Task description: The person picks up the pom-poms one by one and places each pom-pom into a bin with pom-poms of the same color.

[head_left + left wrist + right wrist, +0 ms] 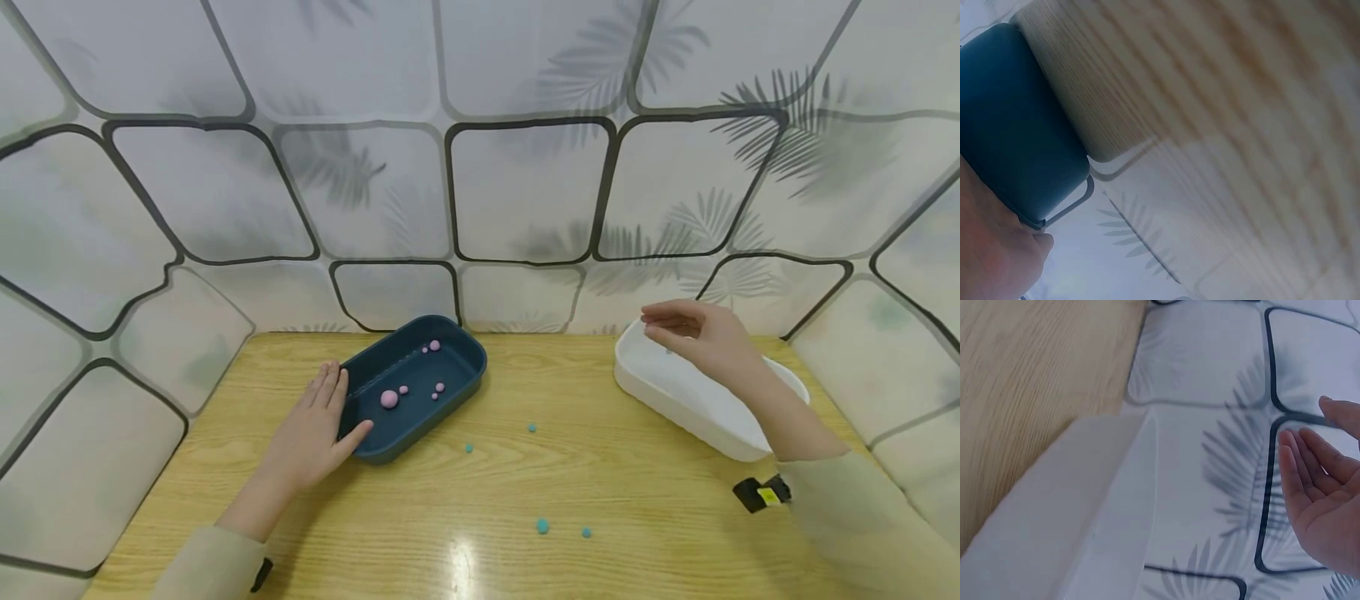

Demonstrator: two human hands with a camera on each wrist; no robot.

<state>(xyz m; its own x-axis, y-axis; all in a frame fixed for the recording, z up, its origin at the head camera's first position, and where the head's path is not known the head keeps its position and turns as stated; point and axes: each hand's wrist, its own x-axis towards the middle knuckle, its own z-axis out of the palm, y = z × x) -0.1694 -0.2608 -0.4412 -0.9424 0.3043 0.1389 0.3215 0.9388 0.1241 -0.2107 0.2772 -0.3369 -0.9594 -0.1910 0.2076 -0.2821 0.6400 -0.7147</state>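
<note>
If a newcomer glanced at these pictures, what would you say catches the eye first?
Probably the dark blue tray on the left, with pink balls inside and the left hand against its left end. Next, four turquoise balls scattered across the middle of the table. Then the white tray at the right, beneath the right hand.

- Here's a bare left hand (307,433), pale beige left sleeve (212,568), black fitting (262,575) beside it!
- And a bare right hand (708,337), matching right sleeve (862,525), black wrist unit (747,495), yellow patch (768,497)!
</note>
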